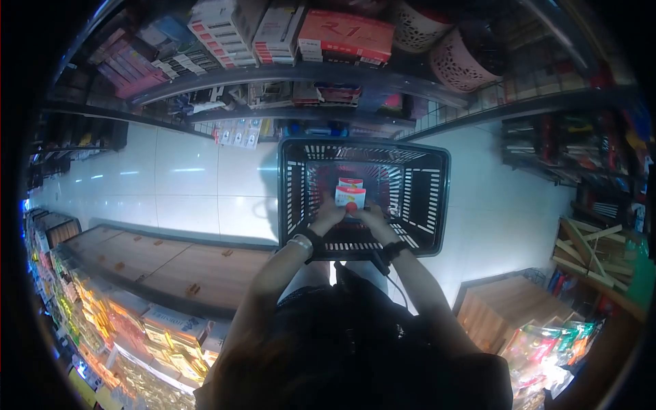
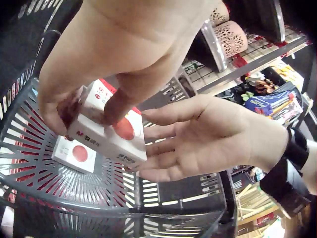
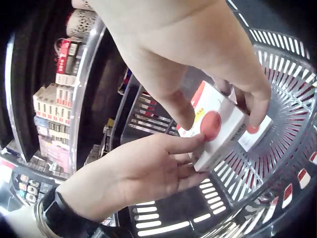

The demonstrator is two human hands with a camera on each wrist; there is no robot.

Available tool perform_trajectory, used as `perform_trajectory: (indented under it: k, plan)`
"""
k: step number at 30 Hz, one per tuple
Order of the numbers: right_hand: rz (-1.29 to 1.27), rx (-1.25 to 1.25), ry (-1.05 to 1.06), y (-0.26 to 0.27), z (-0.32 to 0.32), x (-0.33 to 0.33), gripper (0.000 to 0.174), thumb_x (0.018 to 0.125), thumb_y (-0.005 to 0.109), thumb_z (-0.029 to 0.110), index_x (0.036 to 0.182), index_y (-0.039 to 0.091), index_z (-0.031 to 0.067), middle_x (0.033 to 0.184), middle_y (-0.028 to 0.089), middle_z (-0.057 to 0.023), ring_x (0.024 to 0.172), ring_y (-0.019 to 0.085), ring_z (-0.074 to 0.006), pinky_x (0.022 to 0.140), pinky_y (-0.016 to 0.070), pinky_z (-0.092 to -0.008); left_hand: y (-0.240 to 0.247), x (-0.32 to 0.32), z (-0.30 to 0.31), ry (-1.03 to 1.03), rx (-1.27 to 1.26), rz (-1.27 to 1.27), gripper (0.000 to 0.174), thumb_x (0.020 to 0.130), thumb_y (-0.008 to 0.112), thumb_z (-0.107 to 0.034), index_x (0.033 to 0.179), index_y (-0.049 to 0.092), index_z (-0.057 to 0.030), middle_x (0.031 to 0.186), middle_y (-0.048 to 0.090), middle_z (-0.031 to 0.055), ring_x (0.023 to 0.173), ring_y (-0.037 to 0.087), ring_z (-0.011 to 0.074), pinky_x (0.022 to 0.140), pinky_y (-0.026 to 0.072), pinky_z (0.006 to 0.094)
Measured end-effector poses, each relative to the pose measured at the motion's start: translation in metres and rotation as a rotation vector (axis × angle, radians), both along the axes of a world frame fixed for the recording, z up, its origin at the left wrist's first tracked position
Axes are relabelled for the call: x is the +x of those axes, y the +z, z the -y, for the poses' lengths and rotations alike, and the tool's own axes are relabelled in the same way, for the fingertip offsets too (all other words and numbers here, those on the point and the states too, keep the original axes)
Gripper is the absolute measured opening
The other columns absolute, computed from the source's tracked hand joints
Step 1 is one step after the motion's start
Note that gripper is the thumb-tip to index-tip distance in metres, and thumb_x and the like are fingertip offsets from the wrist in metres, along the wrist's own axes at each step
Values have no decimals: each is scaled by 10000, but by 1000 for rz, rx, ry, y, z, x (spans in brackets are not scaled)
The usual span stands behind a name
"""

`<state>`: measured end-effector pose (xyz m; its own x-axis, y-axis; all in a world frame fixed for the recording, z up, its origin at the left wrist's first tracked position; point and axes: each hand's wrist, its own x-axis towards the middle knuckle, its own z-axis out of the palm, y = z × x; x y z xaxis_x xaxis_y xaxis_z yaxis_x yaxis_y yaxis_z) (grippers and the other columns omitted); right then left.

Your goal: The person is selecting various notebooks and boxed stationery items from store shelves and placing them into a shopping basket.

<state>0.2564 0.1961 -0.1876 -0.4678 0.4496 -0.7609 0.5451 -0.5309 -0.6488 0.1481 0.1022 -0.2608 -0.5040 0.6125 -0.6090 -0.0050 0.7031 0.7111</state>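
Observation:
My left hand (image 2: 124, 54) grips a small white carton (image 2: 111, 131) with a red edge and a red dot, its thumb across the dotted face. Close by on the carton's other side, my right hand (image 2: 208, 131) has its fingers stretched out, tips at the carton's side. Below them, a second white carton (image 2: 74, 153) with a red dot lies on the bottom of a black slotted shopping basket (image 1: 432, 154). From the head view, both hands are over the basket, around the held carton (image 1: 350, 197).
Ahead stands a shelf with a red box (image 1: 347, 33), stacked white boxes (image 1: 222, 31) and a pink lattice bin (image 1: 463, 61). A wooden-topped display (image 1: 164, 260) is at left, a wooden block (image 1: 509, 301) at right. Pale floor tiles (image 1: 188, 178) lie around the basket.

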Motion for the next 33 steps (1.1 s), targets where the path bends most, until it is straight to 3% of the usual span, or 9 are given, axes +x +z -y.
perform_trajectory:
  k: [1, 4, 5, 8, 16, 20, 26, 31, 33]
  plan:
    - [-37, -36, -3, -15, -4, -1, 468, 688, 664, 42, 1131, 518, -1, 1000, 606, -92, 893, 580, -164, 741, 467, -277, -29, 6, -1, 80, 11, -127, 554, 702, 668, -210, 1166, 436, -13, 978, 622, 186, 924, 614, 293, 780, 476, 360]
    - [-72, -103, 0, -62, -11, 3, 467, 677, 636, 24, 1127, 516, 0, 1032, 589, -106, 924, 572, -184, 788, 461, -293, -81, 4, -11, -20, -25, 19, 587, 704, 646, -181, 1181, 362, 12, 977, 604, 240, 945, 594, 349, 795, 477, 395]
    - [-43, -93, 8, -70, -15, 4, 460, 679, 628, 22, 1124, 517, -2, 1040, 584, -110, 930, 571, -190, 801, 458, -295, -89, 7, -17, 48, -94, 101, 548, 710, 635, -162, 1176, 391, -9, 999, 599, 240, 948, 589, 352, 811, 475, 397]
    - [4, -65, 39, -105, -21, 5, 438, 678, 609, 26, 1107, 529, -1, 1025, 591, -100, 941, 566, -184, 801, 450, -292, -41, 0, -39, 103, -150, 25, 499, 717, 619, -131, 1163, 418, -29, 1008, 601, 226, 948, 587, 354, 813, 475, 396]
    - [124, 76, 85, -128, -16, -3, 452, 696, 631, 74, 1134, 530, 28, 1056, 596, -100, 982, 547, -167, 819, 427, -292, -72, 24, -40, 348, -214, -29, 404, 726, 549, -51, 1124, 482, -21, 989, 604, 224, 951, 578, 367, 822, 468, 410]
    - [108, 4, 28, -129, -22, -2, 515, 670, 669, 89, 1149, 491, 22, 1067, 583, -114, 950, 564, -202, 815, 440, -318, -78, 20, -46, 344, -235, -69, 381, 727, 561, -70, 1103, 516, -26, 960, 613, 220, 930, 588, 363, 813, 472, 416]
    - [63, 45, 70, -128, -26, -6, 500, 711, 658, 131, 1168, 501, 5, 1017, 609, -101, 916, 562, -163, 776, 436, -291, -74, 11, -48, 291, -237, -141, 381, 721, 588, -99, 1095, 538, -45, 925, 624, 214, 890, 603, 358, 781, 481, 424]
    - [228, 109, 208, -132, -33, -11, 518, 704, 679, 194, 1151, 510, -7, 1015, 612, -122, 943, 565, -189, 782, 443, -296, -76, 4, -48, 181, -231, -129, 372, 714, 608, -105, 1077, 552, -42, 908, 628, 211, 894, 603, 354, 778, 487, 416]
    - [266, 168, 250, -141, -33, -5, 534, 702, 686, 216, 1150, 510, -13, 1018, 610, -135, 947, 570, -199, 787, 446, -300, -88, 6, -49, 233, -240, -129, 377, 700, 619, -93, 1069, 560, -47, 910, 628, 211, 900, 601, 354, 778, 487, 416]
